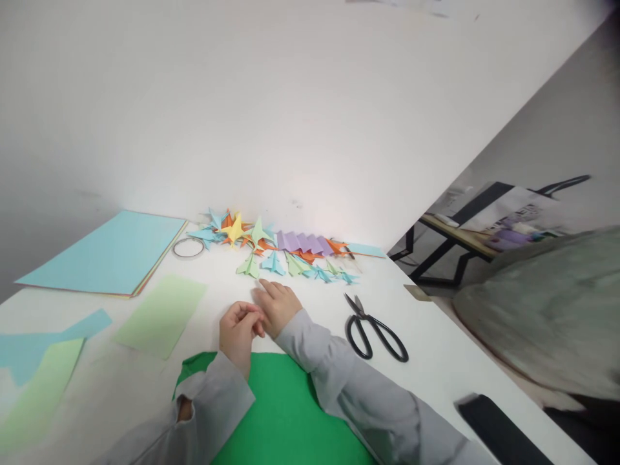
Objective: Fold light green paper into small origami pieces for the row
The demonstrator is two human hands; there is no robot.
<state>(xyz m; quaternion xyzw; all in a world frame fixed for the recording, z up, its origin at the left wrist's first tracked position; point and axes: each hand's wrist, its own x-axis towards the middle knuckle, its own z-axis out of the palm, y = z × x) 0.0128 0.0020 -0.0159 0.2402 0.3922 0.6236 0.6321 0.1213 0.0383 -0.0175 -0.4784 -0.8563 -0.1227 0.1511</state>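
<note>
Where green material (pixel 285 413) lies nearest, the left grip (pixel 239 329) curls narrow against the flatter right grip (pixel 278 308), holding what, I cannot tell; fingertip work seems in hand, calling for a steady pinch, with scissors (pixel 362 316) to the right and folded paper pieces (pixel 274 263) just beyond

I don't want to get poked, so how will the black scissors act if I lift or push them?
The black scissors would probably feel stiff and fairly heavy, since their blades look like metal. The blades stand apart, so they may swing when lifted. Lying flat, they'd likely slide, not roll.
</note>
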